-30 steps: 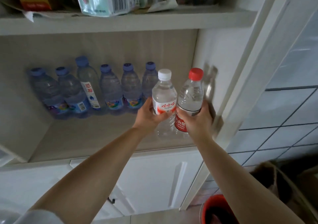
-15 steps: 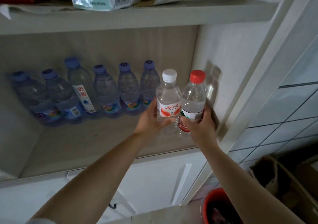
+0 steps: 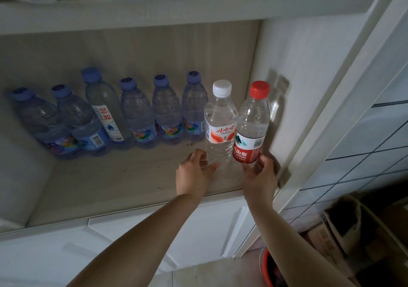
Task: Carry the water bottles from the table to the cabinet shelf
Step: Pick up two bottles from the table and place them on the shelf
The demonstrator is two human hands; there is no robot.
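Observation:
The white-capped water bottle [image 3: 219,119] and the red-capped water bottle [image 3: 251,130] stand upright side by side at the right end of the cabinet shelf [image 3: 123,183], close to the cabinet's right wall. My left hand [image 3: 195,172] is at the foot of the white-capped bottle, fingers loosened and spread, thumb just touching its base. My right hand [image 3: 259,176] holds the base of the red-capped bottle, with its fingers curled round below the red label. Several blue-capped bottles [image 3: 136,112] line the back of the shelf.
An upper shelf [image 3: 198,2] with packages runs overhead. White cabinet doors [image 3: 198,231] are below the shelf. A glass-panelled door frame [image 3: 331,114] stands at the right. A red bucket [image 3: 268,269] and cardboard boxes [image 3: 344,227] sit on the floor at lower right.
Both bottles have moved deeper into the shelf and been set down. My hands have slid from the bottles' middles to their bases, and my left hand has loosened.

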